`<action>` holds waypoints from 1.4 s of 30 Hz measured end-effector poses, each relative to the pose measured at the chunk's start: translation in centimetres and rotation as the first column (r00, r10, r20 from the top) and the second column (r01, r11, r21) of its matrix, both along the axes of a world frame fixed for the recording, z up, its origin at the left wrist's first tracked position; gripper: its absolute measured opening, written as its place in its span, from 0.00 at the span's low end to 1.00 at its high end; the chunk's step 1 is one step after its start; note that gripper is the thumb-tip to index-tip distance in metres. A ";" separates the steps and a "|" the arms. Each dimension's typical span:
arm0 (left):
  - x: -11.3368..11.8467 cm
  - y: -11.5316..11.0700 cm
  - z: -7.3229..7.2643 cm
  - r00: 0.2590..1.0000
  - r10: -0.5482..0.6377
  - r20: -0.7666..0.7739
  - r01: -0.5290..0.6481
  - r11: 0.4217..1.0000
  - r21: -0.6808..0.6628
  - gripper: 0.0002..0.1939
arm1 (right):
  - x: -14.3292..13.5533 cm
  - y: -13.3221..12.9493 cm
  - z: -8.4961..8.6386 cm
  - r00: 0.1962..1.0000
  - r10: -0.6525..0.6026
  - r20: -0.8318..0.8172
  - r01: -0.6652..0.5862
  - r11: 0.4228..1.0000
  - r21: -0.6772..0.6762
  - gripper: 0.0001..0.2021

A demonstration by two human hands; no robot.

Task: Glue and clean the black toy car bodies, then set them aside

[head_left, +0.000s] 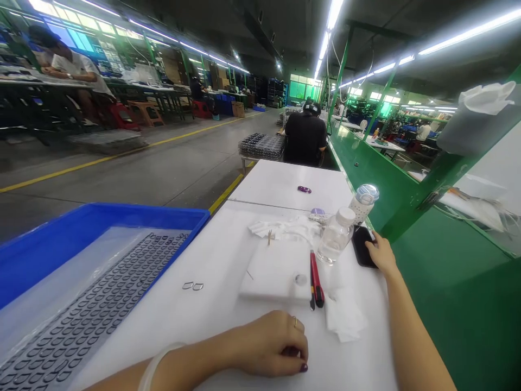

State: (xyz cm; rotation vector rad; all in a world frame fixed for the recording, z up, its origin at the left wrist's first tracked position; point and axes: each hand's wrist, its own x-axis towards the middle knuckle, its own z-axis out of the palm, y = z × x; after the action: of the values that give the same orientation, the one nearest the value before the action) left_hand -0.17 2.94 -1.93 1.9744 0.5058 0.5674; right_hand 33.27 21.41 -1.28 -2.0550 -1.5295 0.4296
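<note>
My left hand (277, 345) rests on the white table with its fingers curled in and nothing visible in them. At the table's right edge, my right hand (381, 253) touches a black phone (363, 247) lying flat, its fingers at the phone's upper right. In front of my left hand is a white foam block (271, 271) with a small clear round piece (300, 279) on it. Beside the block lies a red cutter (316, 282). Two D-shaped rings (192, 285) lie to the left.
A blue tray (93, 217) with rows of D-shaped rings stands at the left. Behind the cutter are a clear bottle (336, 239) and a dotted bottle (363, 206). A person in black (306, 136) sits beyond the table.
</note>
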 end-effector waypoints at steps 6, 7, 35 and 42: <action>-0.3 -0.1 1.3 0.995 -0.008 -0.097 0.001 0.998 -0.066 0.03 | 1.6 -0.4 -1.3 0.992 0.053 -0.115 -0.049 0.998 0.037 0.37; -0.3 -0.1 1.5 0.994 -0.007 -0.112 -0.001 0.997 -0.073 0.03 | 1.7 -0.5 -1.3 0.991 0.050 -0.123 -0.045 0.998 0.042 0.37; -0.4 -0.2 1.9 0.988 -0.015 -0.152 0.008 0.999 -0.046 0.05 | 1.3 -0.6 -1.2 0.979 0.033 -0.201 -0.021 0.998 0.062 0.30; -0.3 -0.3 2.2 0.987 0.000 -0.161 -0.013 0.996 -0.083 0.05 | 1.5 -1.4 -1.2 0.964 0.084 -0.254 -0.074 0.996 0.050 0.34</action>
State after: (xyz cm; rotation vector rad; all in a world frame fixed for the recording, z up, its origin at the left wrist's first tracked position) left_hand -0.51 2.67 0.31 1.9480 0.6262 0.3854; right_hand 34.80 20.04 -2.46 -1.8314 -1.4539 0.6619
